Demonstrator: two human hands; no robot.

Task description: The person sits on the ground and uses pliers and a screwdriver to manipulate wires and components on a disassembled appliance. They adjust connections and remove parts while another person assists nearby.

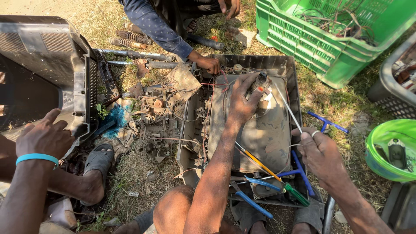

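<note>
An old picture tube (264,130) lies face down in the grey front shell of a television (291,69) on the grass. My left hand (242,100) reaches over the tube and grips its narrow neck (261,80) at the far end. My right hand (320,152), a ring on one finger, hovers at the shell's right edge with its fingers curled around a thin grey wire (288,108) that runs up toward the neck. A screwdriver with a green handle (296,193), blue-handled pliers (253,203) and a blue T-handle wrench (302,173) rest at the near end of the shell.
A dusty circuit board (160,117) lies left of the shell. Another person's hand (209,63) in a blue sleeve touches the far edge; a third person's hand with a blue wristband (43,138) rests by the grey back casing (52,65). Green crate (303,43), green bowl (381,138) and grey basket (388,91) stand right.
</note>
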